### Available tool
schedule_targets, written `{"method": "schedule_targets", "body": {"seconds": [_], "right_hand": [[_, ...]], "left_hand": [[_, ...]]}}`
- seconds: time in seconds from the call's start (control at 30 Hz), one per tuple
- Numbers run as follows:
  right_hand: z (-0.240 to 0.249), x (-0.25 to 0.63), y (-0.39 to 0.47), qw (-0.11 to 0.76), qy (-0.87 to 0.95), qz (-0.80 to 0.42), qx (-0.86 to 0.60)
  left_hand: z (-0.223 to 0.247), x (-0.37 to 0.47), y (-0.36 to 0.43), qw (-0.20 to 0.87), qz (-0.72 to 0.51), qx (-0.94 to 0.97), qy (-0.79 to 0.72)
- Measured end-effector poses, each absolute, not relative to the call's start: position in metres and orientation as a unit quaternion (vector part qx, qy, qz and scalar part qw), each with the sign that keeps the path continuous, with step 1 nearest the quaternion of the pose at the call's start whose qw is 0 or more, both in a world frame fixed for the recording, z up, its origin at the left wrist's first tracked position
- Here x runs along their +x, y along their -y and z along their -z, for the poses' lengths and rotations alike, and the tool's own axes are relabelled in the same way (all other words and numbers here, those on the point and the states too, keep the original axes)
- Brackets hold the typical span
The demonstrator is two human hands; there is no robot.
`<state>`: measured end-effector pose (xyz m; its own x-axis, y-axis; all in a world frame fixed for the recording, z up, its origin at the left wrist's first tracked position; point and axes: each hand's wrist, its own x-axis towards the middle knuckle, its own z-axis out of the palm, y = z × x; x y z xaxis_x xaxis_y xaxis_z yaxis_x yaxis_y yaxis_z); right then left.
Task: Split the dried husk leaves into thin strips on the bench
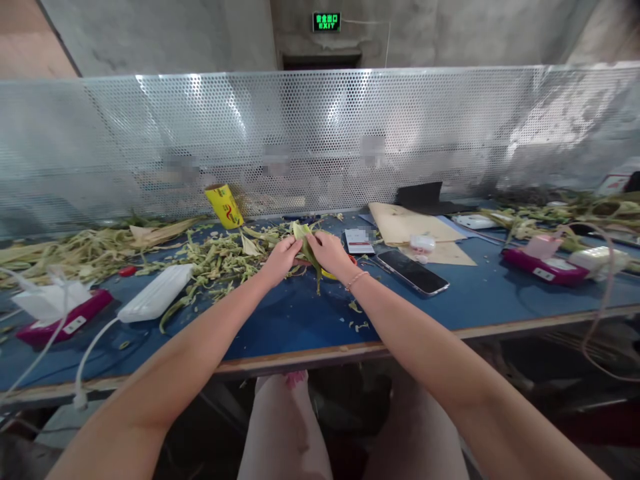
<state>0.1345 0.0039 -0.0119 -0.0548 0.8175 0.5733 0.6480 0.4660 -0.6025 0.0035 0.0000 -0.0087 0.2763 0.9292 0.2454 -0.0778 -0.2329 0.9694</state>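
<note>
Over the middle of the blue table, my left hand (pixel 279 261) pinches one side of a folded green leaf (pixel 307 245). My right hand (pixel 331 256) grips the other side, its fingers closed over the leaf. The leaf's pale inner face shows at the top, and a narrow darker end hangs down between the hands. Close to my left hand lies a heap of torn green plant scraps (pixel 215 260). Something yellow and red (pixel 327 274) is partly hidden beneath my right hand. A few small scraps (pixel 355 307) lie nearer the table's front edge.
A phone (pixel 413 272), a card (pixel 359 241) and brown paper (pixel 410 223) lie to the right. Leftward are a white power strip (pixel 156 293), a magenta tissue box (pixel 65 317) and long leaves (pixel 100 243). A yellow can (pixel 224 207) tilts near the perforated screen (pixel 310 133).
</note>
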Motion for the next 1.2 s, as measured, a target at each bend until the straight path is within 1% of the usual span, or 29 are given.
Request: {"method": "schedule_targets", "body": {"seconds": [0.2, 0.33, 0.5, 0.73, 1.0, 1.2], "right_hand": [[0.011, 0.14, -0.007, 0.476, 0.693, -0.093, -0.533], [0.012, 0.143, -0.01, 0.509, 0.685, -0.115, -0.509], [0.013, 0.142, -0.016, 0.505, 0.7, -0.13, -0.488], [0.011, 0.144, -0.017, 0.549, 0.66, -0.211, -0.467], [0.012, 0.142, -0.015, 0.577, 0.64, -0.289, -0.417], [0.012, 0.141, -0.014, 0.612, 0.614, -0.294, -0.403]], "left_hand": [[0.007, 0.004, 0.003, 0.503, -0.474, 0.631, -0.352], [0.009, 0.005, 0.001, 0.514, -0.477, 0.623, -0.348], [0.011, 0.007, 0.0, 0.525, -0.509, 0.582, -0.355], [0.009, 0.008, 0.001, 0.528, -0.524, 0.553, -0.375], [0.006, 0.008, 0.003, 0.498, -0.532, 0.56, -0.395], [0.003, 0.01, 0.005, 0.482, -0.54, 0.56, -0.402]]}}
